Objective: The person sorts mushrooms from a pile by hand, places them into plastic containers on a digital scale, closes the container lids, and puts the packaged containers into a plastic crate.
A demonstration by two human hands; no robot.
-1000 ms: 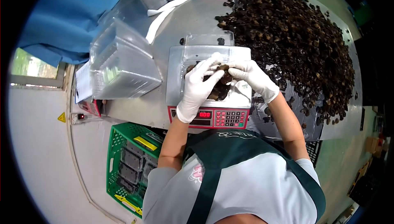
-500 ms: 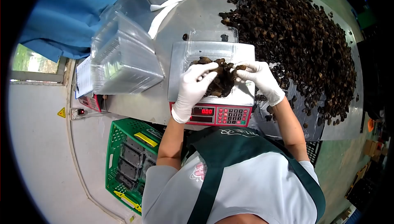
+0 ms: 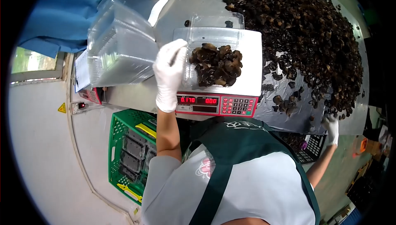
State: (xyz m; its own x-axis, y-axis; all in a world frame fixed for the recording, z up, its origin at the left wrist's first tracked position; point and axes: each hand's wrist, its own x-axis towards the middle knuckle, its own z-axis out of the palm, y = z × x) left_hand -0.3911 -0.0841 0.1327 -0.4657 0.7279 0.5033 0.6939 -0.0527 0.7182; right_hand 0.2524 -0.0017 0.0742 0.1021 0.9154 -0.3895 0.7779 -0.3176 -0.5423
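My left hand [image 3: 170, 74], in a white glove, is at the left edge of the scale [image 3: 251, 60], its fingers curled together; anything between them is hidden. On the scale a clear plastic tray [image 3: 187, 76] holds a heap of dark brown fungus pieces [image 3: 216, 65]. The red display [image 3: 196, 100] reads 0.170 and 0.00. Far to the right, my right hand [image 3: 331, 128], also gloved, is at the lower edge of the large fungus pile [image 3: 305, 39]. Its fingertips are blurred against the dark pieces, so any grip cannot be made out.
Stacked clear trays [image 3: 123, 52] stand on the metal table left of the scale, near white strips [image 3: 163, 6]. A green crate [image 3: 117, 142] with packed boxes is below left. A black crate [image 3: 315, 146] lies beneath the right table edge.
My right hand has left the tray and moved far right to the pile's lower edge. My left hand has drawn back left from the fungus. The display now shows 0.170.
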